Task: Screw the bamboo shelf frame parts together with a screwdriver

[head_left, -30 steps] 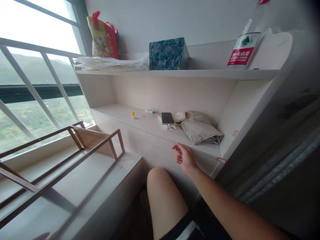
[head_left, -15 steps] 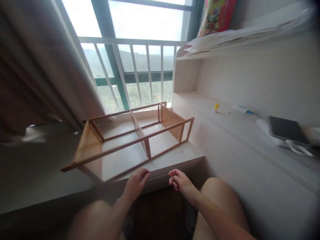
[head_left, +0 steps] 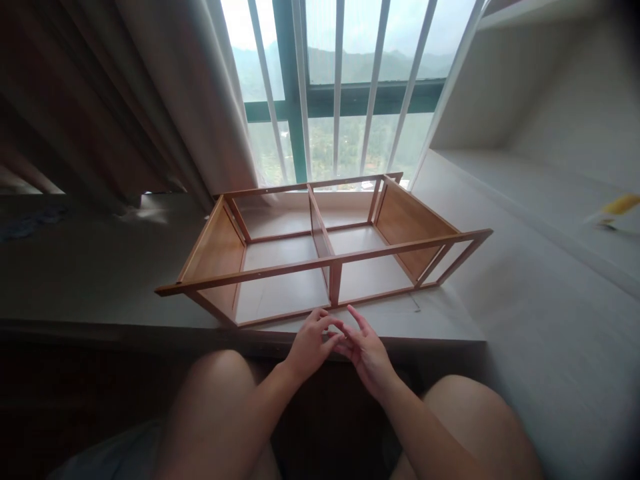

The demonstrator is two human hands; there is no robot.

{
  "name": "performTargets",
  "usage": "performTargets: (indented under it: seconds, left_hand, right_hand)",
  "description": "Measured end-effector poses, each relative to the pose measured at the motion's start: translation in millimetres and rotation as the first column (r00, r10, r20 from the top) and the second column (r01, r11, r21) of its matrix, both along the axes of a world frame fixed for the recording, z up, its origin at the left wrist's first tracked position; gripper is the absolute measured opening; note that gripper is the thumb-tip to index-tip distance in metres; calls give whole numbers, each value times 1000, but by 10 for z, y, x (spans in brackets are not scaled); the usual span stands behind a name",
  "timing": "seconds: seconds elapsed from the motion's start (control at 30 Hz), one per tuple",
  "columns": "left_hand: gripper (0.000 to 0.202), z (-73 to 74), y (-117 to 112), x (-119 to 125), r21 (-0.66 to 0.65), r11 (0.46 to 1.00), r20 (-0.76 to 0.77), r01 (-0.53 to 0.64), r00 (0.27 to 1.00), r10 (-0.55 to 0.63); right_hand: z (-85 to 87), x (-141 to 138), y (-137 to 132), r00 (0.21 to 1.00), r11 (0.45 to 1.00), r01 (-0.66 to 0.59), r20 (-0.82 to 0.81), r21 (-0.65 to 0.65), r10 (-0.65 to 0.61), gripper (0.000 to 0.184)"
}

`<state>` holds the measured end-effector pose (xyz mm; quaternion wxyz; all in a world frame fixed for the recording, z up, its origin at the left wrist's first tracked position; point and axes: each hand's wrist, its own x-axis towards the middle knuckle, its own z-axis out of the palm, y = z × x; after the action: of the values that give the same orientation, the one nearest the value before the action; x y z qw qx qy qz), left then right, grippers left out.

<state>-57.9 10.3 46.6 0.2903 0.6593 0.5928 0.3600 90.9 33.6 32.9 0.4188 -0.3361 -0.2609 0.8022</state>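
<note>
My left hand [head_left: 309,341] and my right hand [head_left: 369,352] meet just above my lap, at the front edge of the window ledge [head_left: 100,280]. The left fingertips are pinched against the fingers of the right hand; whatever is between them is too small to make out. The right hand's fingers are stretched out and slightly apart. Directly beyond the hands a wooden rack frame [head_left: 280,270] lies on its side on the ledge, with a middle divider and solid end panels. Neither hand touches it.
A beige curtain [head_left: 165,100] hangs at the left of the barred window [head_left: 340,87]. A white shelf unit [head_left: 525,133] runs along the right, with a blurred yellow item [head_left: 620,203] on it. My bare knees [head_left: 220,393] are below.
The view swung left from the shelf unit to the window and the rack. My right hand came down from the shelf edge, and both hands moved together until their fingers touch.
</note>
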Motion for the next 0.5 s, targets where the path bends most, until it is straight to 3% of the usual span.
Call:
performTargets:
  seconds: [0.3, 0.5]
  left_hand:
    - [27, 21, 193, -36, 20, 991, -85, -134, 987, 135]
    - [17, 48, 295, -96, -45, 982, -49, -184, 982, 182]
  right_hand:
    - [55, -221, 232, 991, 996, -49, -131, -74, 39, 73]
    - [114, -303, 271, 989, 991, -53, -141, -127, 35, 78]
